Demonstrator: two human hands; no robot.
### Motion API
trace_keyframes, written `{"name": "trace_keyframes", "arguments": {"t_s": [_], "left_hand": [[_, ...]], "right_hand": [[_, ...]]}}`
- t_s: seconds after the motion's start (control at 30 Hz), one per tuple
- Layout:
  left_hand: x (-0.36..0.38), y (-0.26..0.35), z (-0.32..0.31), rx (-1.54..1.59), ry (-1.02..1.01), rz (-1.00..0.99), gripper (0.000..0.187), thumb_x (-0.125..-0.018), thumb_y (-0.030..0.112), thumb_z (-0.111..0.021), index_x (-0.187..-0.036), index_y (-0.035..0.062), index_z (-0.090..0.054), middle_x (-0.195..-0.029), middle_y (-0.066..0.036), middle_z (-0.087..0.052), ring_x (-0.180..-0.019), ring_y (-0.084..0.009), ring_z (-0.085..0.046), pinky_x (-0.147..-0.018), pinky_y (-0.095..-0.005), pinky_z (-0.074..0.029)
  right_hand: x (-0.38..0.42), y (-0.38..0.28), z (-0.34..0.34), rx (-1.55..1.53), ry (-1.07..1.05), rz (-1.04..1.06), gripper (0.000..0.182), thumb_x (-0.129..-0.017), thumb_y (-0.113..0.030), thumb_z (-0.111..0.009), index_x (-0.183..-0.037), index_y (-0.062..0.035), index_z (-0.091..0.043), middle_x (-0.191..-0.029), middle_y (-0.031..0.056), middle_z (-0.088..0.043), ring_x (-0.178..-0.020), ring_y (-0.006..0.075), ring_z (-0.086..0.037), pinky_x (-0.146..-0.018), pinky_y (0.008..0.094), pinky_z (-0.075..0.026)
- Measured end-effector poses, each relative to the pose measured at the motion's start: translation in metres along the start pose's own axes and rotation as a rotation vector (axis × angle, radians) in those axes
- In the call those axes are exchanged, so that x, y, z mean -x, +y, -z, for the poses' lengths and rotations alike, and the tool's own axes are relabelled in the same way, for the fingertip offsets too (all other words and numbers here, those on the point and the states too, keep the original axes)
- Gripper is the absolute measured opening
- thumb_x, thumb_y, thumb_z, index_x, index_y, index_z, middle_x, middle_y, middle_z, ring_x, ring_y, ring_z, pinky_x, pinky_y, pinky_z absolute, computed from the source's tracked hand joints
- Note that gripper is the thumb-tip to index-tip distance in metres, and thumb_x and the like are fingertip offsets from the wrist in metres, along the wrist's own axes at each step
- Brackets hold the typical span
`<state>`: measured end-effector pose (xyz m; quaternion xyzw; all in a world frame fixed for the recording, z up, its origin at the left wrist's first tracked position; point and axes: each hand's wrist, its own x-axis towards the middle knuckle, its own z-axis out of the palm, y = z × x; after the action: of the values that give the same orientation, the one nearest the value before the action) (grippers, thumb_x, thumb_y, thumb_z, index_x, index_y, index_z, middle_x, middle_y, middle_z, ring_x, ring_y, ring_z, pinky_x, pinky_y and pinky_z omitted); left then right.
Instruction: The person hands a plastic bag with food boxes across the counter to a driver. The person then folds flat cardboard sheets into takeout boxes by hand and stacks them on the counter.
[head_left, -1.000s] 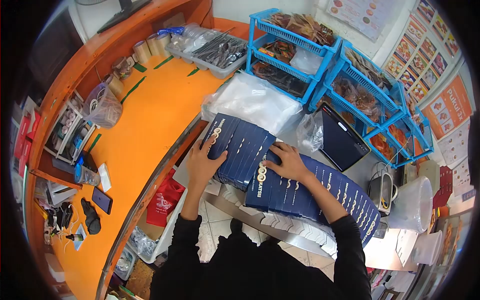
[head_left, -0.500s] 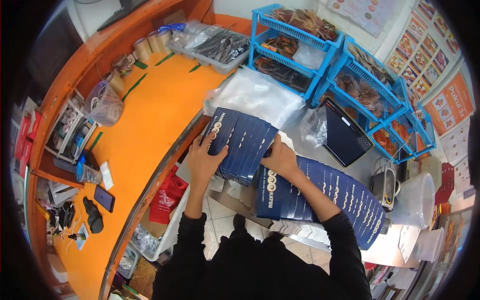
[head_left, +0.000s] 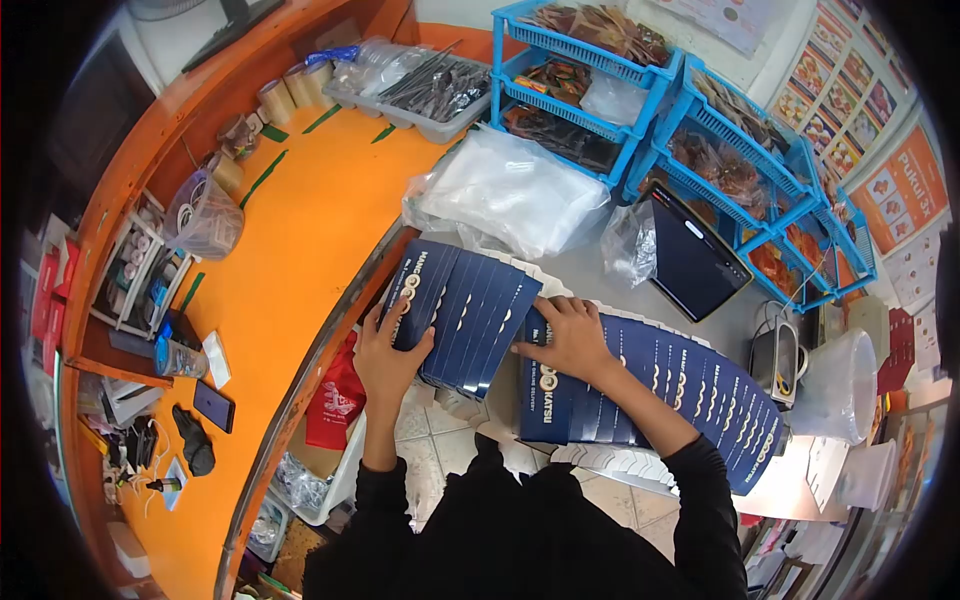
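Note:
A smaller bundle of dark blue folded cardboard boxes (head_left: 465, 315), printed in white and gold, lies overlapped like a fan in front of me. My left hand (head_left: 388, 355) grips its left end, thumb and fingers spread over the printed face. At its right end, my right hand (head_left: 570, 338) presses with thumb and fingertips, the palm over the top of a longer row of the same boxes (head_left: 650, 385). That row fans out to the right, marked "KATSU", with white inner flaps showing along its edges. Some of my right fingertips are hidden between the two groups.
Behind the boxes lie clear plastic bags (head_left: 520, 190) and a dark tablet (head_left: 695, 255). Blue tiered baskets (head_left: 590, 120) with packets stand at the back. An orange counter (head_left: 300, 230) runs along the left, holding a phone (head_left: 213, 407) and a cutlery tray (head_left: 420, 95).
The smaller bundle has shifted left and slightly down with my left hand, widening the gap to the longer row. My right hand has moved slightly right and its thumb has changed position.

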<state>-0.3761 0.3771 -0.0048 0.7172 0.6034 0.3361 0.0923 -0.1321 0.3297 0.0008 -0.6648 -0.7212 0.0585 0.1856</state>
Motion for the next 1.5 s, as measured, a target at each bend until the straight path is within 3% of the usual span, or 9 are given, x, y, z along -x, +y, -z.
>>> {"name": "trace_keyframes", "arguments": {"t_s": [0.13, 0.33, 0.6, 0.7, 0.87, 1.0, 1.1, 1.33, 1.5], "left_hand": [[0.01, -0.001, -0.003, 0.024, 0.001, 0.058, 0.052, -0.059, 0.032, -0.071, -0.107, 0.0168, -0.058, -0.107, -0.017, -0.052, -0.096, -0.0325, -0.053, -0.077, -0.0389, -0.046], [0.026, 0.011, -0.003, -0.005, 0.016, 0.039, 0.053, -0.058, 0.029, -0.072, -0.107, 0.0163, -0.058, -0.104, -0.015, -0.052, -0.091, -0.0306, -0.054, -0.072, -0.0377, -0.047], [0.032, 0.007, -0.003, 0.043, -0.036, 0.009, 0.056, -0.058, 0.029, -0.072, -0.11, 0.0161, -0.056, -0.107, -0.015, -0.049, -0.091, -0.0313, -0.054, -0.072, -0.0376, -0.047], [0.034, 0.005, -0.006, -0.026, -0.081, 0.015, 0.057, -0.06, 0.03, -0.071, -0.113, 0.0163, -0.052, -0.109, -0.015, -0.046, -0.097, -0.0321, -0.05, -0.075, -0.0394, -0.045], [0.032, 0.005, -0.007, -0.04, -0.154, -0.005, 0.061, -0.065, 0.032, -0.069, -0.118, 0.0163, -0.045, -0.11, -0.016, -0.042, -0.102, -0.0342, -0.044, -0.082, -0.0427, -0.04], [0.029, 0.004, -0.007, 0.009, -0.233, -0.022, 0.066, -0.067, 0.039, -0.067, -0.123, 0.0167, -0.04, -0.115, -0.02, -0.038, -0.107, -0.0386, -0.039, -0.087, -0.0453, -0.036], [0.029, 0.012, -0.007, -0.076, -0.26, -0.066, 0.073, -0.067, 0.048, -0.065, -0.127, 0.0178, -0.036, -0.124, -0.025, -0.032, -0.113, -0.0428, -0.034, -0.088, -0.0495, -0.033], [0.031, 0.023, -0.016, -0.255, -0.284, -0.187, 0.086, -0.061, 0.058, -0.063, -0.13, 0.019, -0.033, -0.132, -0.028, -0.023, -0.116, -0.0463, -0.028, -0.088, -0.0564, -0.029], [0.03, 0.026, -0.022, -0.324, -0.292, -0.192, 0.086, -0.06, 0.058, -0.064, -0.131, 0.0193, -0.033, -0.133, -0.027, -0.021, -0.117, -0.0465, -0.027, -0.087, -0.057, -0.029]], "right_hand": [[-0.003, -0.003, -0.004, -0.025, -0.052, -0.101, 0.059, -0.058, -0.035, -0.066, -0.108, -0.0095, -0.049, -0.097, 0.0116, -0.054, -0.093, 0.0293, -0.05, -0.082, 0.0468, -0.033], [-0.011, 0.001, -0.004, -0.036, 0.005, -0.146, 0.051, -0.055, -0.034, -0.068, -0.093, -0.0055, -0.05, -0.093, 0.011, -0.053, -0.09, 0.0266, -0.05, -0.078, 0.044, -0.034], [-0.022, 0.017, -0.002, -0.107, -0.053, -0.266, 0.056, -0.054, -0.035, -0.069, -0.095, -0.0021, -0.048, -0.092, 0.0141, -0.054, -0.089, 0.0305, -0.051, -0.08, 0.0423, -0.034], [-0.021, 0.03, 0.01, -0.205, -0.014, -0.265, 0.057, -0.057, -0.034, -0.069, -0.1, -0.0031, -0.046, -0.093, 0.0144, -0.053, -0.094, 0.0315, -0.049, -0.084, 0.0442, -0.033], [0.022, 0.022, 0.053, -0.206, -0.096, 0.097, 0.07, -0.062, -0.041, -0.07, -0.117, -0.0119, -0.04, -0.117, 0.0135, -0.042, -0.115, 0.0346, -0.035, -0.095, 0.0536, -0.022], [0.083, 0.005, 0.071, -0.114, -0.264, 0.147, 0.072, -0.063, -0.041, -0.069, -0.123, -0.0174, -0.038, -0.126, 0.0162, -0.033, -0.12, 0.0383, -0.027, -0.098, 0.056, -0.017], [0.108, -0.004, 0.064, 0.054, -0.308, 0.022, 0.074, -0.063, -0.04, -0.069, -0.126, -0.0208, -0.036, -0.131, 0.0198, -0.027, -0.122, 0.0416, -0.023, -0.099, 0.0553, -0.016], [0.102, -0.006, 0.023, -0.065, 0.127, -0.052, 0.058, -0.064, -0.039, -0.068, -0.115, -0.0154, -0.05, -0.124, 0.0253, -0.036, -0.114, 0.0432, -0.035, -0.095, 0.0495, -0.03], [0.089, -0.01, 0.018, -0.065, 0.173, -0.085, 0.054, -0.065, -0.04, -0.068, -0.111, -0.0144, -0.053, -0.122, 0.0261, -0.039, -0.112, 0.0441, -0.037, -0.092, 0.05, -0.033]]}}
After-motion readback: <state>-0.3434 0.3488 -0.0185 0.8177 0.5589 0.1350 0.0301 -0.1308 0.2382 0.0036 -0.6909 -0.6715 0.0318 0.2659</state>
